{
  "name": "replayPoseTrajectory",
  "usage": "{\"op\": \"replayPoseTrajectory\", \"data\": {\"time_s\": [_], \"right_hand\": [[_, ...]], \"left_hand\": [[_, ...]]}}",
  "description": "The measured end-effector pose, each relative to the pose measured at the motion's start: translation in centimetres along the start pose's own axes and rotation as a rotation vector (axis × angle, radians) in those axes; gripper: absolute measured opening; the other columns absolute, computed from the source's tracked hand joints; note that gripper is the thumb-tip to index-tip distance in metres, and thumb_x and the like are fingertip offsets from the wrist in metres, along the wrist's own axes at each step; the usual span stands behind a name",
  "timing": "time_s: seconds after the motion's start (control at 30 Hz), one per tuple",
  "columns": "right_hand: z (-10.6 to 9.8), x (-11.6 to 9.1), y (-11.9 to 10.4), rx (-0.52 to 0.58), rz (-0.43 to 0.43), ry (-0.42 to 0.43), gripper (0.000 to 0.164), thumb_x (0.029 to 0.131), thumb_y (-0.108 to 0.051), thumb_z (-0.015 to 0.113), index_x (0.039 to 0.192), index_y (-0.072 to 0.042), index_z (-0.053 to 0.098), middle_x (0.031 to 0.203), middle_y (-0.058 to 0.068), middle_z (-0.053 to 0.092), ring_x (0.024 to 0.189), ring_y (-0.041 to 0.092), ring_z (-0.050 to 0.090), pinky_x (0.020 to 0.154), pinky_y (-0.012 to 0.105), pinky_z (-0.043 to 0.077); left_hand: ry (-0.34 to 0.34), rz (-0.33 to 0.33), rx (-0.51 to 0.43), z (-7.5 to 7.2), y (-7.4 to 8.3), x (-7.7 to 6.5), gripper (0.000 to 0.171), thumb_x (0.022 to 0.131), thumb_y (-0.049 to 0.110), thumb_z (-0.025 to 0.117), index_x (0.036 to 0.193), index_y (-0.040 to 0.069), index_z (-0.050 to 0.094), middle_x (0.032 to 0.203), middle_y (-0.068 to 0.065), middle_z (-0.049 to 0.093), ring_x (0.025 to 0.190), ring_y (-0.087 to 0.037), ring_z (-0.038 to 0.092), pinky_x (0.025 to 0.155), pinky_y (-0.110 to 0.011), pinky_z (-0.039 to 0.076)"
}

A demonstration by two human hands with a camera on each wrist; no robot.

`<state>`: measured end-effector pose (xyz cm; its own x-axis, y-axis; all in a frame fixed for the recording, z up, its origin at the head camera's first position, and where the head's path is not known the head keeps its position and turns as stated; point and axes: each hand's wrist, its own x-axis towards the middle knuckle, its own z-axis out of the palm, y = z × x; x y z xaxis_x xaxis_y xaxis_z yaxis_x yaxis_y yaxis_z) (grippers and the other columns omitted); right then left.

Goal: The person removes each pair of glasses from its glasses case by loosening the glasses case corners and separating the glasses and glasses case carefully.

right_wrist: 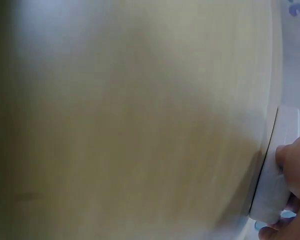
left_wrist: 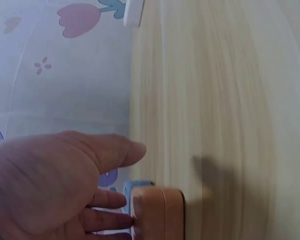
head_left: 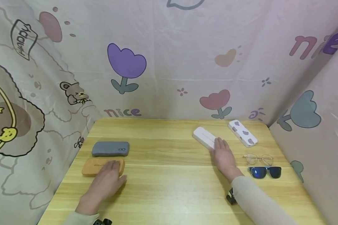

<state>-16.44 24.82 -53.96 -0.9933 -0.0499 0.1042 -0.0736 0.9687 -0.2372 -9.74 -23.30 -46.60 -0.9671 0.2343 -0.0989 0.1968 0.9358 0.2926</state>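
My left hand (head_left: 105, 182) lies over the right part of an orange glasses case (head_left: 90, 167), fingers extended. In the left wrist view the fingertips (left_wrist: 121, 220) meet the face of the orange case, while the thumb stands out straight, away from it. Directly behind lies a grey-blue glasses case (head_left: 108, 148) with a small glasses print. My right hand (head_left: 224, 159) grips the near end of a slim white glasses case (head_left: 204, 136). In the right wrist view the thumb (right_wrist: 282, 156) presses on the white case, with other fingers partly hidden past its edge.
A white case with purple-grey shapes (head_left: 242, 132) lies at the back right. Thin-framed eyeglasses (head_left: 251, 159) and blue-lensed sunglasses (head_left: 259, 172) lie right of my right hand. Printed cloth (head_left: 163, 62) hangs behind and beside the wooden table (head_left: 169, 187).
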Motion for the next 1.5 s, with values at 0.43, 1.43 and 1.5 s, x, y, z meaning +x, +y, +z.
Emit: {"op": "replayPoseTrajectory", "data": {"time_s": [0.43,1.43,1.5], "right_hand": [[0.5,-2.4,-4.1,0.022,-0.158,-0.017,0.066,0.109,-0.029,0.058,0.158,0.008,0.036,0.163,0.029,0.039,0.151,0.049,0.036,0.125,0.057,0.03],[0.9,-5.8,-7.5,-0.016,-0.563,-0.048,0.064,0.107,-0.032,0.06,0.159,-0.001,0.041,0.164,0.018,0.043,0.154,0.038,0.038,0.123,0.051,0.035],[0.9,-5.9,-7.5,-0.019,-0.569,-0.06,0.064,0.108,-0.033,0.059,0.16,-0.002,0.04,0.165,0.017,0.042,0.155,0.036,0.037,0.124,0.05,0.033]], "left_hand": [[0.069,-0.037,-0.017,0.9,4.0,1.4,0.047,0.094,0.019,0.076,0.131,-0.008,0.064,0.134,-0.031,0.064,0.127,-0.053,0.057,0.1,-0.064,0.051],[-0.012,0.226,-0.172,7.3,8.3,7.0,0.086,0.086,0.035,0.089,0.154,0.003,0.049,0.154,-0.017,0.054,0.144,-0.037,0.045,0.12,-0.055,0.037],[-0.016,0.231,-0.174,7.5,8.3,7.1,0.085,0.084,0.035,0.089,0.153,0.003,0.051,0.152,-0.016,0.056,0.141,-0.036,0.046,0.118,-0.057,0.037]]}}
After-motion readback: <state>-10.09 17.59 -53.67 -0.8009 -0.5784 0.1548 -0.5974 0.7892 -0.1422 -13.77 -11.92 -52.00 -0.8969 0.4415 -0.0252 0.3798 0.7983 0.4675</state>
